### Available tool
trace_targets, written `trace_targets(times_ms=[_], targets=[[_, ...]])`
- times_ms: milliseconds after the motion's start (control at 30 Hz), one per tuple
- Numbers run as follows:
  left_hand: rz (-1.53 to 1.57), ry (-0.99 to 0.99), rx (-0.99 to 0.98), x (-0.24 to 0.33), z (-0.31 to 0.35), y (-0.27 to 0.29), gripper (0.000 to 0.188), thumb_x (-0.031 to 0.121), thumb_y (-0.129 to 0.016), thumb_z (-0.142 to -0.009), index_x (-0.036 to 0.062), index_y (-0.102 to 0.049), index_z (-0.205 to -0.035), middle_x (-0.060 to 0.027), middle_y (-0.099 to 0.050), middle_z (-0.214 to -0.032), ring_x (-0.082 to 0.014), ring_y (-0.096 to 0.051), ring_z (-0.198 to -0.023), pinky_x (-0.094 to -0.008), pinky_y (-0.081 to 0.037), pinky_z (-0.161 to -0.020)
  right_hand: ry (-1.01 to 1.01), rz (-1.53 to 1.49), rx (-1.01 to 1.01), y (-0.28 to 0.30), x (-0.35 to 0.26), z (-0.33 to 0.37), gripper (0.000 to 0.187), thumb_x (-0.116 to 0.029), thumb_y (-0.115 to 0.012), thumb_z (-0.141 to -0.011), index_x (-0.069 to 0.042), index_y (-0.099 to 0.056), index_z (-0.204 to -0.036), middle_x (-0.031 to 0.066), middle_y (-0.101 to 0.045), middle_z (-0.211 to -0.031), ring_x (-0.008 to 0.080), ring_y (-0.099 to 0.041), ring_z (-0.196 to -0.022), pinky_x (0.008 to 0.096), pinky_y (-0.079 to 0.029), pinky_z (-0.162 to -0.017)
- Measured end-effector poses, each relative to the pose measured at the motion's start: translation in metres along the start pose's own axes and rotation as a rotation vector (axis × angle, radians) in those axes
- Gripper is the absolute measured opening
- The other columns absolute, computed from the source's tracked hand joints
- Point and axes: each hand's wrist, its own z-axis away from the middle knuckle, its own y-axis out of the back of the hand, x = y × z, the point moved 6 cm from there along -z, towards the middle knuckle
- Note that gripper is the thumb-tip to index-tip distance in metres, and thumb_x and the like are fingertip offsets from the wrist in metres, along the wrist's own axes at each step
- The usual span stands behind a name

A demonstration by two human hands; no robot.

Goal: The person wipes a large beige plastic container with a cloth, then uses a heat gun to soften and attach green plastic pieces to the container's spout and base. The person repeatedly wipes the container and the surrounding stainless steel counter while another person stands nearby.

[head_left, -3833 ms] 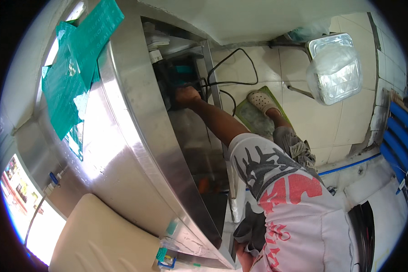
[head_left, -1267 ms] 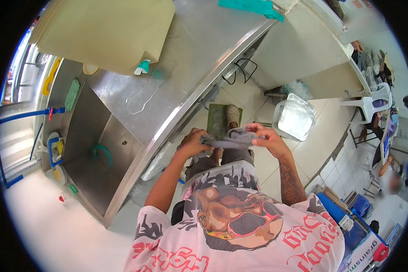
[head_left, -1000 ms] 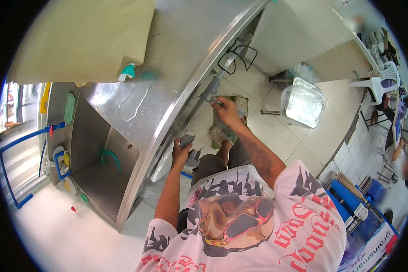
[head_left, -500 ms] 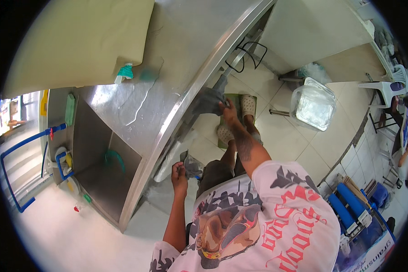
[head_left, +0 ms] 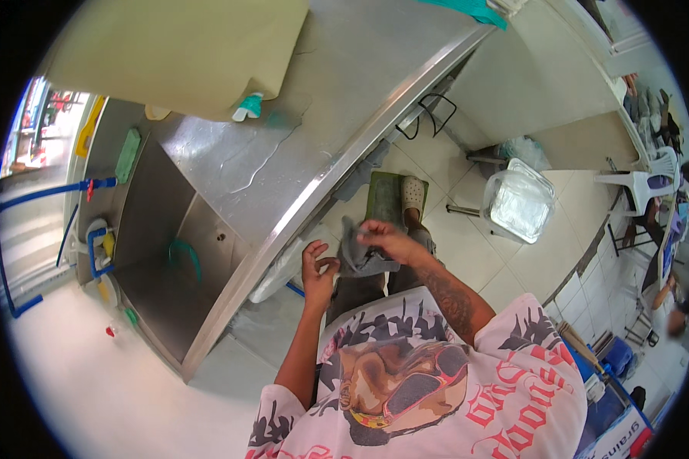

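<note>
Your right hand (head_left: 389, 241) pinches the crumpled grey cloth (head_left: 351, 249), bunched toward its eight o'clock, no clear long axis; your left hand (head_left: 319, 268), half-curled, seemingly empty, has it near three o'clock.

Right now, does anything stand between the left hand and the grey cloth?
Nothing visible does. The left hand is right beside the near edge of the grey cloth, though I can't tell whether they touch. The right hand holds the cloth from the other side.
</note>
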Motion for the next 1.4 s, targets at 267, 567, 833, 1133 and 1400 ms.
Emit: trace_targets(times_ms=[267,567,833,1133,1400], targets=[[-0.097,0.152,0.129,-0.036,0.002,0.031,0.068,0.011,-0.075,-0.087,0.0131,-0.041,-0.145,-0.0136,-0.050,-0.140,-0.0227,-0.055,-0.118,-0.0370,-0.049,-0.095,0.098,0.589,0.234,0.010,-0.031,-0.061,0.036,-0.028,-0.071,-0.088,-0.004,-0.064,-0.114,0.0101,-0.068,-0.097,0.0175,-0.059,-0.088,0.0317,-0.048,-0.080],[-0.771,-0.539,-0.168,0.020,-0.040,-0.021,0.047,0.017,-0.082,-0.079,0.0110,-0.065,-0.122,-0.0208,-0.057,-0.133,-0.0330,-0.056,-0.124,-0.0432,-0.045,-0.102,-0.018,0.958,-0.342,-0.026,-0.059,-0.031,0.034,-0.034,-0.075,-0.083,-0.005,-0.068,-0.099,0.0099,-0.065,-0.078,0.0198,-0.061,-0.076,0.0365,-0.047,-0.071],[-0.007,-0.051,-0.067,-0.049,-0.095,0.000,0.024,0.020,-0.075,-0.090,0.0006,-0.069,-0.101,-0.0024,-0.069,-0.093,-0.0108,-0.061,-0.088,-0.0283,-0.049,-0.083,-0.019,0.897,-0.179,0.023,-0.095,-0.104,0.036,-0.036,-0.077,-0.081,-0.007,-0.069,-0.100,0.0095,-0.068,-0.094,0.0219,-0.059,-0.090,0.0366,-0.047,-0.082],[-0.874,0.116,0.307,-0.050,-0.052,0.056,0.040,0.025,-0.073,-0.090,0.0034,-0.066,-0.123,-0.0162,-0.068,-0.122,-0.0327,-0.061,-0.118,-0.0423,-0.046,-0.100,0.026,1.159,0.339,0.150,-0.084,-0.172,0.043,-0.038,-0.070,-0.087,-0.007,-0.066,-0.116,0.0155,-0.066,-0.121,0.0345,-0.056,-0.119,0.0440,-0.041,-0.104],[-0.558,-0.510,0.078,0.204,0.035,0.049,0.031,0.026,-0.077,-0.085,0.0068,-0.072,-0.108,-0.0114,-0.072,-0.111,-0.0276,-0.069,-0.100,-0.0385,-0.053,-0.090,-0.489,1.720,-0.243,0.188,-0.091,-0.018,0.032,-0.039,-0.062,-0.086,-0.010,-0.073,-0.096,0.0159,-0.073,-0.096,0.0334,-0.070,-0.093,0.0439,-0.053,-0.083]])
